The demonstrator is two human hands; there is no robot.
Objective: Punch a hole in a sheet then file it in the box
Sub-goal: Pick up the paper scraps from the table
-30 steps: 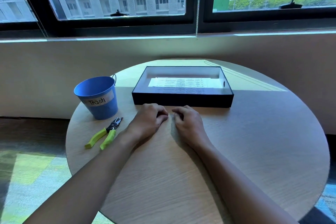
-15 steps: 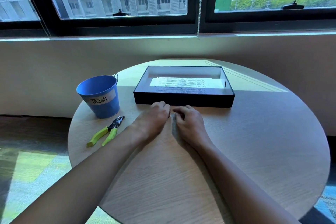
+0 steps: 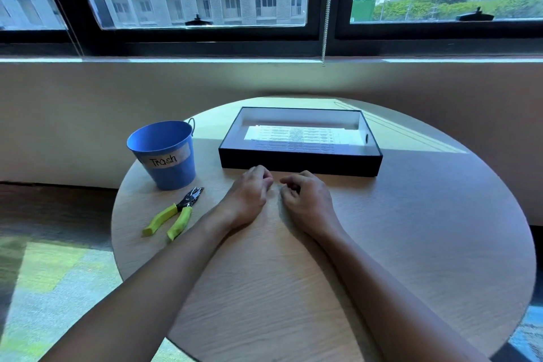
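Observation:
A shallow black box (image 3: 299,162) with a white inside stands at the far middle of the round table. A printed sheet (image 3: 296,138) lies flat inside it. The hole punch (image 3: 176,211), pliers-shaped with yellow-green handles, lies on the table at the left, below the bucket. My left hand (image 3: 246,197) and my right hand (image 3: 307,200) rest side by side on the table just in front of the box's near wall. Both have the fingers curled in and hold nothing.
A blue bucket (image 3: 164,153) labelled "Trash" stands at the table's left, beside the box. The round wooden table (image 3: 411,229) ends close behind the box, near a wall under the windows. Patterned carpet lies at the lower left.
Both hands have crept slightly forward toward the box's front wall; the left hand's knuckles now nearly reach it. The view shifted a little. Nothing was picked up.

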